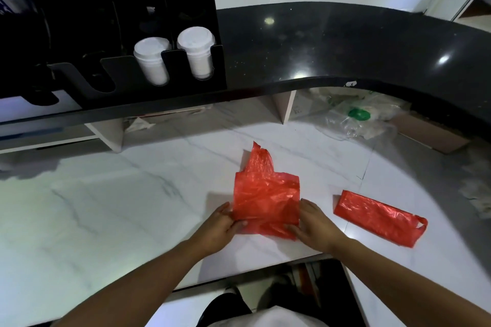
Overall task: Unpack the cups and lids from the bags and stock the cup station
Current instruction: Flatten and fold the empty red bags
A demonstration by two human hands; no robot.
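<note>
Folding the flat, empty-looking red bag (265, 199) on the white counter (106, 207), I pinched its lower left edge in my left hand (220, 223) while my right hand (313, 223) lay flatter, fingers straight along the right edge, thumb pressing the near corner, to hold the slippery film to its crease, I judged. A second red bag (377, 216) sat folded just to the right, apart. White stacks (151, 58) filled two slots of the black cup station (186, 71) on the dark ledge (345, 42) — loose clear bags (356, 117) cluttered the shelf beneath.
</note>
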